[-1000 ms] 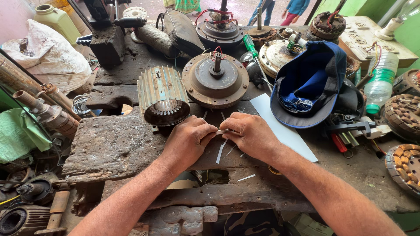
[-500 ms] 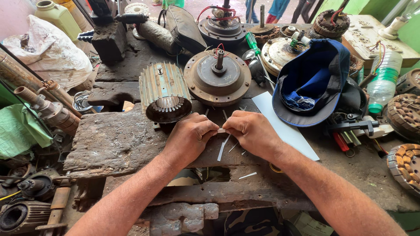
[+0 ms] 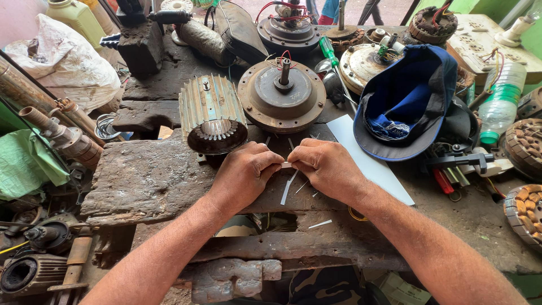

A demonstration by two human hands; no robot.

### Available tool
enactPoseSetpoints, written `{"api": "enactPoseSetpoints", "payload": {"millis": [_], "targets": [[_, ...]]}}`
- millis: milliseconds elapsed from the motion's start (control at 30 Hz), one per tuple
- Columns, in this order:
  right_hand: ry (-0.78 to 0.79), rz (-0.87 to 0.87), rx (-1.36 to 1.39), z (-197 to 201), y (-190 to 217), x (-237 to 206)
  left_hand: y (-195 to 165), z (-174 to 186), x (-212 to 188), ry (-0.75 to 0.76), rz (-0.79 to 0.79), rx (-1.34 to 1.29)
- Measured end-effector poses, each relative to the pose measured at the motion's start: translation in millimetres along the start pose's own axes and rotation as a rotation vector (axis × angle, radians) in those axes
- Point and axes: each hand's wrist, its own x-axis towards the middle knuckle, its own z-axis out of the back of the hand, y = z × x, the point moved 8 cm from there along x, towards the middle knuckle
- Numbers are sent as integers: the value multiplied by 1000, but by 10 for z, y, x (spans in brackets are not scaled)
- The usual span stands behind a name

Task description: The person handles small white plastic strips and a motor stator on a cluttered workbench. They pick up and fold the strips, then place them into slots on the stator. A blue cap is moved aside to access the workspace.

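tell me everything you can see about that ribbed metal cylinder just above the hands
The ribbed metal cylinder is a hollow motor stator core, greyish with rust and grime. Long fins run along its outside; its open near end shows a ring of slotted teeth with no windings visible. It lies on its side on the worn wooden workbench, open end facing the camera, left of a round rusty motor housing. Neither hand touches it.

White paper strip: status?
Left hand and right hand pinch thin white paper strip. Ribbed metal stator core just behind. Cut slivers beneath.
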Motion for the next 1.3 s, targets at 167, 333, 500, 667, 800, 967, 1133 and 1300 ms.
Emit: {"api": "enactPoseSetpoints", "payload": {"millis": [167,333,500,667,800,967,1133,1300], "targets": [[3,-11,6,2,-3,0,-1,8,-8,-10,-3,0],[-17,40,-7,37,32,-10,-14,-5,-6,-11,-5,3],[-26,25,25,58,28,-32,-37,2,-10,-20,-4,-15],[-42,34,11,88,43,-24,-54,15,3,-27,-2,-19],[-81,80,34,119,101,-18,-63,63,-16,-56,-46,-19],[-103,58,39,149,83,-5,-11,44,-13,-63,-27,-22],[-31,37,26,74,48,32,3,7,4,-23,15,-23],[-66,67,19,101,99,36,-79,52,30,-27,-23,-19]]}}
